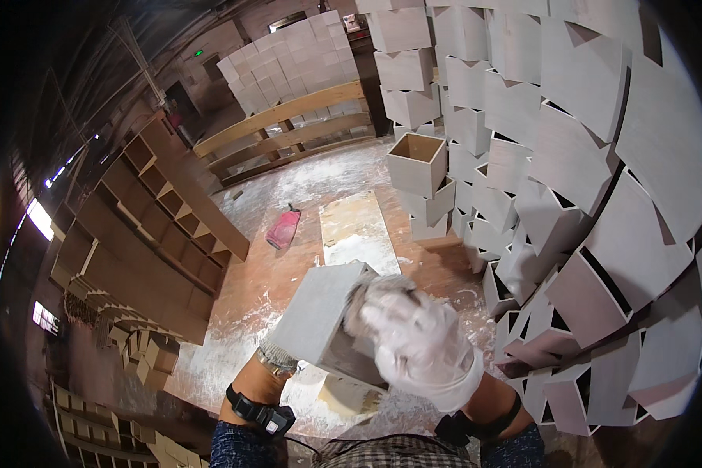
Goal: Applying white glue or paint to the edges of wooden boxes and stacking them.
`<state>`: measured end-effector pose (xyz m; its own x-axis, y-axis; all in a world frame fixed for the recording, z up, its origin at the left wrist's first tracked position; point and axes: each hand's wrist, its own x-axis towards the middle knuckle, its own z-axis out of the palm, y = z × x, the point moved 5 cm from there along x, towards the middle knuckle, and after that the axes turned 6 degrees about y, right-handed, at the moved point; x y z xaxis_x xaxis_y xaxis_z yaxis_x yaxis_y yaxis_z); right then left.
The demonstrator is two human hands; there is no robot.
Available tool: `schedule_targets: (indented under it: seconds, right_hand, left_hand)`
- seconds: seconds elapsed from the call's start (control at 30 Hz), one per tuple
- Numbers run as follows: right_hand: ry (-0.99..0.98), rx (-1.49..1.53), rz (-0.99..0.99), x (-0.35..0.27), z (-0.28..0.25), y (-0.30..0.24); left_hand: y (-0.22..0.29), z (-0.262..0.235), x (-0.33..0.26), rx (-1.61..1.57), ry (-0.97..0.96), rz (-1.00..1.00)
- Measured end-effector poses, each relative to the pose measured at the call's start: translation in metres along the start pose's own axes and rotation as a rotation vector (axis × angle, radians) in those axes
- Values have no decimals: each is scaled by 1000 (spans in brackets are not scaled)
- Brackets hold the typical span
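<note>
A light grey box is held tilted above the powder-covered work board, its smooth sides facing up and right. My left hand, in a knitted glove, supports the box from its left side; its fingers are hidden behind or inside the box. My right hand, in a white glove dusted with powder, presses a rough grey-brown pad against the box's right side. Motion blurs the right fingers, which are bent around the pad.
Stacked grey boxes rise close on the right. A small open box tops a nearer stack. Brown wooden shelving stands left. On the board lie a red-pink object and a pale panel. Wooden rails are at the back.
</note>
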<state>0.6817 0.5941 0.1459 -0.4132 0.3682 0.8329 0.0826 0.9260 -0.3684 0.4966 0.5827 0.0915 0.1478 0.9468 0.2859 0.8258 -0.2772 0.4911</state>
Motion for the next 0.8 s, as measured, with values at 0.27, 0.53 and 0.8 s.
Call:
schedule_targets:
  seconds: [0.27,0.53,0.8]
  right_hand:
    - [-24,-18,342,-35,-2,-6]
    - [-263,186,24,-40,-23,-64]
    - [-72,931,928,-45,-19,-28]
  left_hand:
    - [-34,5,-48,-1171,228,-502]
    - [-42,5,-53,-973,269,-336]
    - [-55,17,-62,-1543,349,-456]
